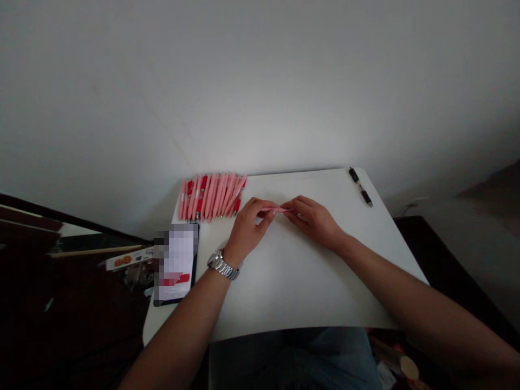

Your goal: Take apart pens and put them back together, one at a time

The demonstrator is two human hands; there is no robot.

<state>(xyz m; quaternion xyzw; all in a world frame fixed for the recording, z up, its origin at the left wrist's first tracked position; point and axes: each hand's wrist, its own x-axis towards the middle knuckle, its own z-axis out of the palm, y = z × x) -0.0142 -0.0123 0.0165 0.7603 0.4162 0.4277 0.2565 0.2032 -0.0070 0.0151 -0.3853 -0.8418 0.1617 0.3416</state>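
Observation:
Both of my hands meet over the middle of a small white table (284, 292). My left hand (247, 227), with a metal watch (222, 264) on its wrist, pinches one end of a pink pen (276, 209). My right hand (314, 221) pinches the other end, so the pen lies level between my fingertips just above the tabletop. A row of several pink and red pens (212, 196) lies side by side at the table's far left corner, a little beyond my left hand.
A black pen (361, 187) lies alone at the far right corner. A phone or tablet (175, 264) with a blurred screen sits on the left edge. A white wall rises behind the table. Dark clutter fills the floor at left.

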